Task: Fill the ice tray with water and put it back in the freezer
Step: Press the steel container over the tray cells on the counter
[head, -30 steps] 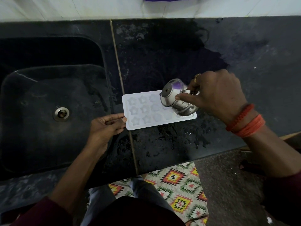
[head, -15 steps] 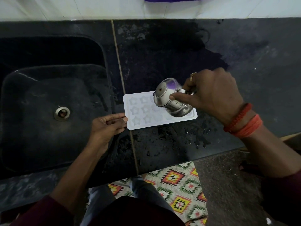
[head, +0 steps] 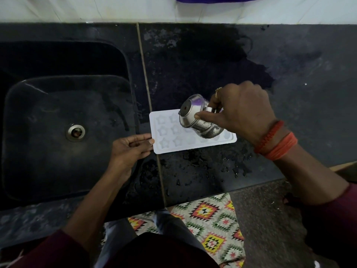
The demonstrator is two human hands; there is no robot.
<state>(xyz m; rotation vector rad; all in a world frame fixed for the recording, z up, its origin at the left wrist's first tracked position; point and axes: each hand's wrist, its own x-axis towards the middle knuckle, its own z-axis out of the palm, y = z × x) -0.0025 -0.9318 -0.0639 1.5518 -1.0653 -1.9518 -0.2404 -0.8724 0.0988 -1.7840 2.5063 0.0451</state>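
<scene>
Head | right hand point(head: 244, 113) grips tilted pot point(head: 207, 130) | left hand point(head: 129, 149) touches tray point(head: 168, 147)

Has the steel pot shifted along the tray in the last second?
Yes: the steel pot moved left along the ice tray, toward the counter seam.

Left hand point(head: 131, 149) flat, fingers straight; right hand point(head: 243, 111) curled, gripping.

White ice tray point(head: 166, 132) flat on the dark, wet counter point(head: 193, 74).
Star-shaped cells; a small steel pot point(head: 195, 120) hangs tipped over its middle.
</scene>
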